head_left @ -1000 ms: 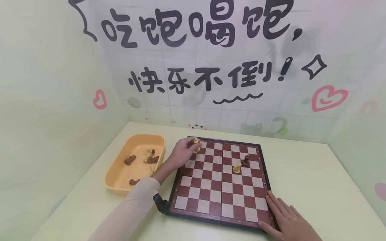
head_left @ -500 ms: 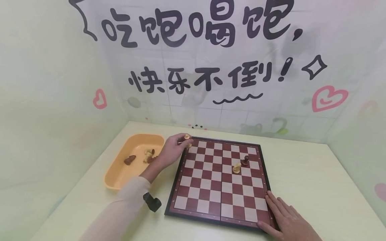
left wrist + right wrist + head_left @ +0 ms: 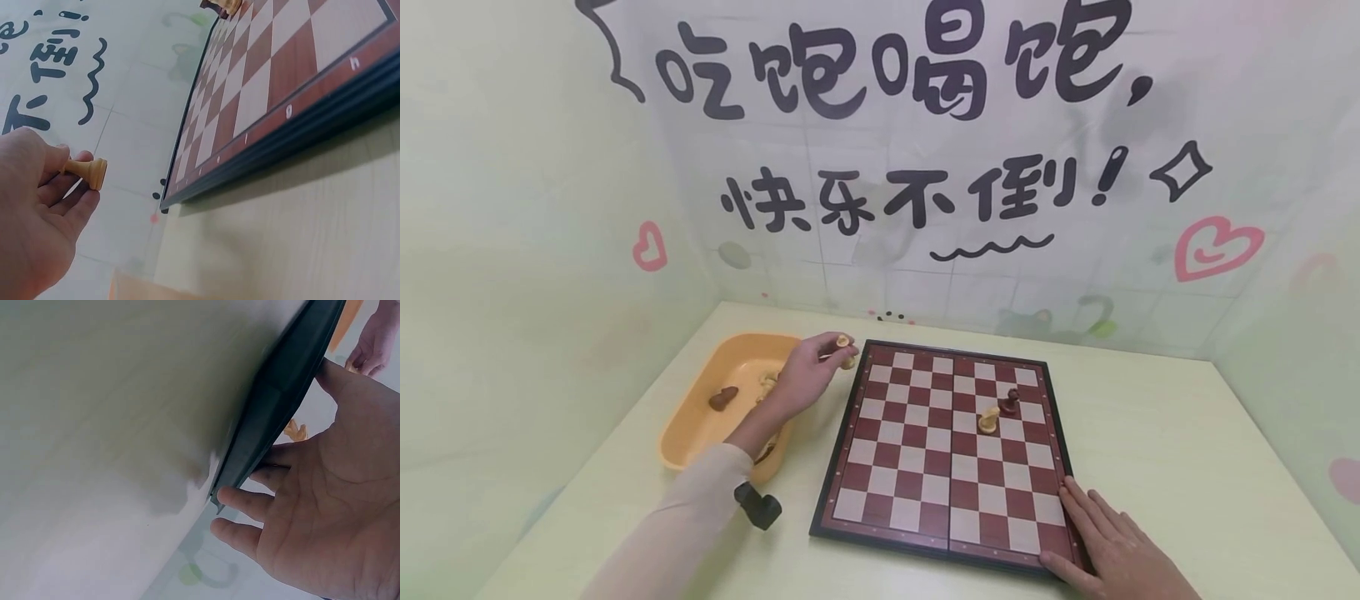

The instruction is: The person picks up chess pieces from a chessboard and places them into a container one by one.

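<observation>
Beside the far left corner of the chessboard (image 3: pixel 910 533), my left hand (image 3: pixel 807 375) pinches a cream chess piece (image 3: pixel 90 172) between thumb and fingers. Its flared round base shows in the left wrist view, while the fingers cover much of the top. My right hand (image 3: pixel 1112 537) rests on the board's near right edge with its fingers extended; in the right wrist view the fingers touch the black rim (image 3: pixel 269 406). A cream knight (image 3: pixel 988 420) and a dark brown chess piece (image 3: pixel 1011 402) stand on the board's right half.
Left of the board is an orange tray (image 3: pixel 681 425), partly behind the left forearm. A brown piece (image 3: pixel 722 398) lies in it, with cream and dark pieces partly hidden. A black device (image 3: pixel 758 506) sticks out from the left wrist. A printed wall hanging (image 3: pixel 880 283) stands behind the table.
My left hand has moved left with the cream chess piece, from above the board's far left corner to off its edge, near the tray. The right hand has stayed on the board.
</observation>
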A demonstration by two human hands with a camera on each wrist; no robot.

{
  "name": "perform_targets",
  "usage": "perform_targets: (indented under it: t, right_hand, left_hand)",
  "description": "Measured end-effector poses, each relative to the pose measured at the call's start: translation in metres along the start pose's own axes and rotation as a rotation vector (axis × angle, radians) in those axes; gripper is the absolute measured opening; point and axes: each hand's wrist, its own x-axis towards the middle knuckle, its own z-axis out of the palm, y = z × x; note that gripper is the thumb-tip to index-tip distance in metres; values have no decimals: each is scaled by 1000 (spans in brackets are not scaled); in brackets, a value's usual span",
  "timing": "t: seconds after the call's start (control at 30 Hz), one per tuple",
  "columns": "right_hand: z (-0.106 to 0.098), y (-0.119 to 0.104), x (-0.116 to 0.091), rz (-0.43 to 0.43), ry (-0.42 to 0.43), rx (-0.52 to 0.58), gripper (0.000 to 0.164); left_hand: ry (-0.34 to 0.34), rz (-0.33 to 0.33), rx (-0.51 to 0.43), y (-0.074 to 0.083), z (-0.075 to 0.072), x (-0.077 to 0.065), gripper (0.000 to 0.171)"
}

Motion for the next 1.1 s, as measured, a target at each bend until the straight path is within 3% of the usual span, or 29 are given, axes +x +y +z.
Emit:
perform_targets:
  t: [0.37,0.6,1.1]
  right_hand:
    - [1,0,0,10,-4,-1,98]
    - [1,-1,1,24,-20,-1,99]
    - [-2,-1,0,28,-29,6,99]
  left_hand:
    - [48,-29,-12,-15,-32,-7,27]
    - [65,-39,52,-22,-43,-12,27]
    - [49,-77,93,-45,-67,-28,33]
